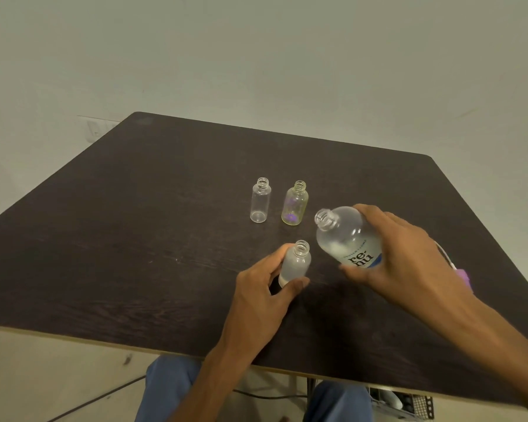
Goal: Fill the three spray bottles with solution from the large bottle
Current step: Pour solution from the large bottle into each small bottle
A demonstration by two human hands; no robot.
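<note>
My right hand (400,257) grips the large clear bottle (346,236), which is uncapped and tilted with its mouth pointing up and left. My left hand (262,287) holds a small frosted bottle (296,261) upright on the dark table (134,239), its open neck just below and left of the large bottle's mouth. Two more small open bottles stand farther back: a clear one (260,200) and a yellowish one with a purple mark (295,204).
A purple spray cap with a white tube (461,274) lies on the table behind my right wrist. The table's near edge runs just above my knees. A cable and a box of parts lie on the floor below.
</note>
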